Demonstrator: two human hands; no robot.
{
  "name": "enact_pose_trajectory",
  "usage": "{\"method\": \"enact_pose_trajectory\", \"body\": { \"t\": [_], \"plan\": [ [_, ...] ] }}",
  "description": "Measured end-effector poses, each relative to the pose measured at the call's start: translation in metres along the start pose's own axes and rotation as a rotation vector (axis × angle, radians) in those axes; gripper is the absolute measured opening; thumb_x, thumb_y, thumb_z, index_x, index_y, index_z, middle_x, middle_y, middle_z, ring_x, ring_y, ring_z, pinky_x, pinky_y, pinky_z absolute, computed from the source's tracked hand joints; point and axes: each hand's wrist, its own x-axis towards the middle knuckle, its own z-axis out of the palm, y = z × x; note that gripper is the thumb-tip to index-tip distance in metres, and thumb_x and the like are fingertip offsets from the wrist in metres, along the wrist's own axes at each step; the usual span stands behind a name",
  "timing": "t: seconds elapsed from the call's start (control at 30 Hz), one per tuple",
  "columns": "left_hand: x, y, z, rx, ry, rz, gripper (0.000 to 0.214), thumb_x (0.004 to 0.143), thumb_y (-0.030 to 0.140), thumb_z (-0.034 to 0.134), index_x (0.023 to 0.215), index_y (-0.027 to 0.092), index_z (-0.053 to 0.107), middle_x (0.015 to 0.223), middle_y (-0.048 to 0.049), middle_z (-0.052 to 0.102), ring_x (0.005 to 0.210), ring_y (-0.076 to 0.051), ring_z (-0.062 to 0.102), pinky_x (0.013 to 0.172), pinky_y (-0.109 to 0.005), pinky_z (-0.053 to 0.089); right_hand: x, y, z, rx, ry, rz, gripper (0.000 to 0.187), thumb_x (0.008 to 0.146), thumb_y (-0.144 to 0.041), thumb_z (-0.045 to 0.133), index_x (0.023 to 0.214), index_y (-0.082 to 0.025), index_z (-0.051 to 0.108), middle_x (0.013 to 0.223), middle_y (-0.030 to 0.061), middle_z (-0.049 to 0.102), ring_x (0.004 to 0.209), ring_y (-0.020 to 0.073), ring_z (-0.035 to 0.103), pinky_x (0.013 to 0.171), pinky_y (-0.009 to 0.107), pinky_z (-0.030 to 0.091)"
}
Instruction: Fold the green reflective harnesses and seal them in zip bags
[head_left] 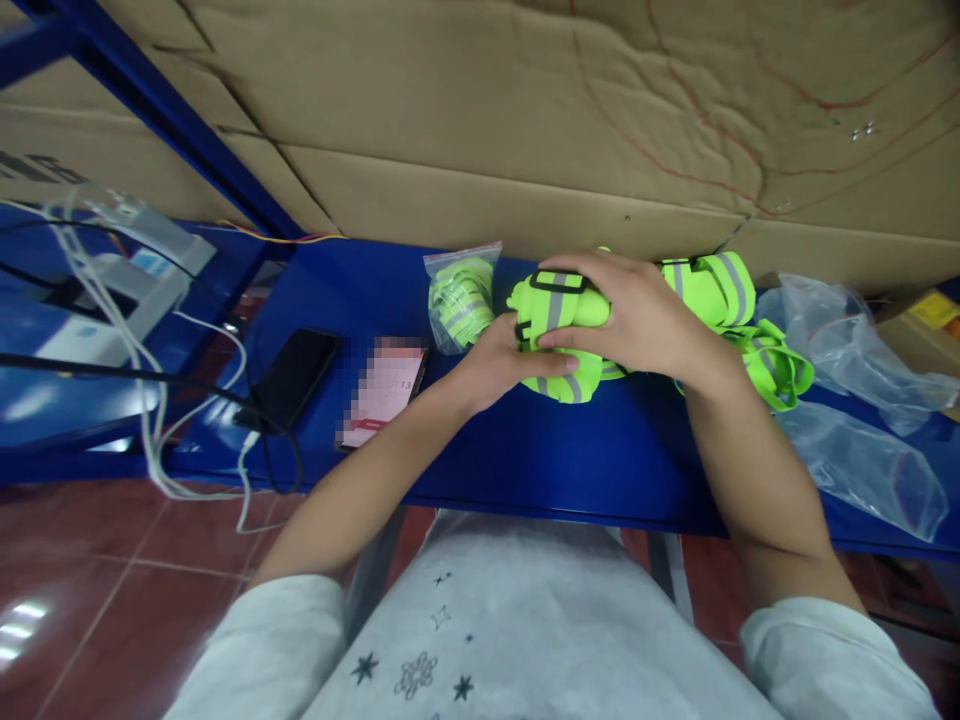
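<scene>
Between my two hands is a rolled neon-yellow reflective strap (553,308) with grey stripes and a black buckle. My left hand (504,362) grips its left and lower side, the fingers partly hidden behind it. My right hand (637,315) curls over its top and right side, thumb across the front. Just left of the roll, a clear zip bag (461,303) holds another neon-yellow strap. More neon-yellow reflective straps (724,290) lie loosely coiled to the right, partly behind my right hand and forearm.
All this is on a blue shelf (465,460) backed by cardboard (450,190). A pink-screened phone (382,390) and a black phone (289,380) with cables lie left. Power strips (112,310) stand farther left. Empty clear bags (870,470) and an open cardboard box (922,340) are at right.
</scene>
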Motion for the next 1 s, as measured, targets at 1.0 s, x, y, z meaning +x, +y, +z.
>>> {"method": "enact_pose_trajectory", "body": {
  "t": [1.0],
  "plan": [
    [0.001, -0.02, 0.018, -0.449, -0.046, -0.117, 0.037, 0.066, 0.031, 0.088, 0.098, 0.018, 0.075, 0.099, -0.004, 0.079, 0.096, -0.022, 0.076, 0.094, -0.036, 0.059, 0.0, -0.001, 0.0, 0.107, 0.162, 0.02, 0.056, 0.08, -0.053, 0.082, 0.129, -0.026, 0.072, 0.13, 0.0054, 0.073, 0.124, 0.0328, 0.067, 0.112, 0.048, 0.049]
  ]
}}
